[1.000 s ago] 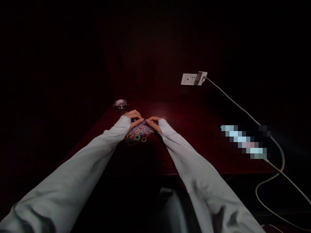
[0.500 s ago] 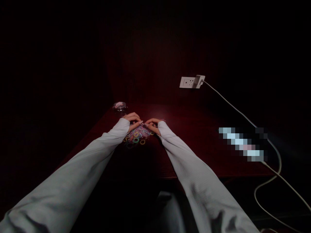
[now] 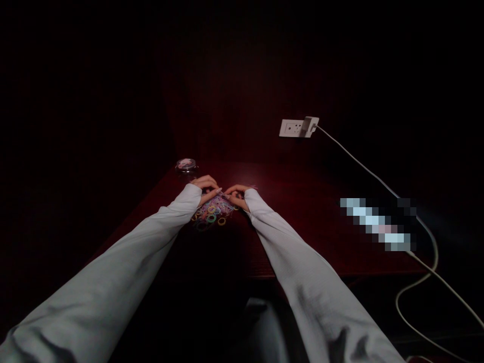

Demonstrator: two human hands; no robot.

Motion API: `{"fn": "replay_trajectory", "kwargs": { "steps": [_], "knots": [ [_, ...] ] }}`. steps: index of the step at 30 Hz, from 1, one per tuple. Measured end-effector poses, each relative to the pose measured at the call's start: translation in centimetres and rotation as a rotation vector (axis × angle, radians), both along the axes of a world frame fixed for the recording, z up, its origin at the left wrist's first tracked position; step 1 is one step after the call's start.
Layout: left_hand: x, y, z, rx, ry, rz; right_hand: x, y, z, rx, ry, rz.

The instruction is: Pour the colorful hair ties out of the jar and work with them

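Observation:
A pile of small coloured elastic bands (image 3: 212,210) in purple, pink, yellow and green lies on the dark red table. Just above its far edge, my left hand (image 3: 206,186) is closed, thumb and fingertips pinched together. Facing it, my right hand (image 3: 237,193) is closed in a similar pinch, its fingertips almost meeting the left ones. Whatever sits between the fingertips is too small and dim to name. Grey sleeves cover both arms to the wrists. Some thin pink bands (image 3: 254,187) show just beyond my right wrist.
A round clear container (image 3: 186,166) with a pinkish top stands behind my left hand. On the back wall, a white socket (image 3: 291,128) holds a charger (image 3: 311,126), with its cable (image 3: 363,164) running right. A pixelated bright device (image 3: 374,222) lies on the right of the table (image 3: 302,242).
My hands stay in almost the same place over the pile. The fingertips have shifted very slightly; nothing else has visibly moved.

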State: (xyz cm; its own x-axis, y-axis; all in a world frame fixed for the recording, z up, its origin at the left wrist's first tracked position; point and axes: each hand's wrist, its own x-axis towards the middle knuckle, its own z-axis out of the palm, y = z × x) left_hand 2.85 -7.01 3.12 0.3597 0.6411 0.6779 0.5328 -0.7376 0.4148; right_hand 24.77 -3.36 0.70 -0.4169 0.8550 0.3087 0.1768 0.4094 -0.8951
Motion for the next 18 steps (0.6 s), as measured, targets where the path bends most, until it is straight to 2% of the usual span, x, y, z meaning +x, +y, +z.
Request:
{"fn": "replay_trajectory", "kwargs": {
  "steps": [9,18],
  "knots": [
    [-0.16,0.33,-0.37,-0.017,0.004,-0.015,-0.21,0.44,-0.90,0.015,0.061,-0.005],
    [-0.06,0.16,-0.32,-0.012,0.023,-0.015,0.28,-0.31,-0.11,0.013,-0.002,0.039]
  ]
}}
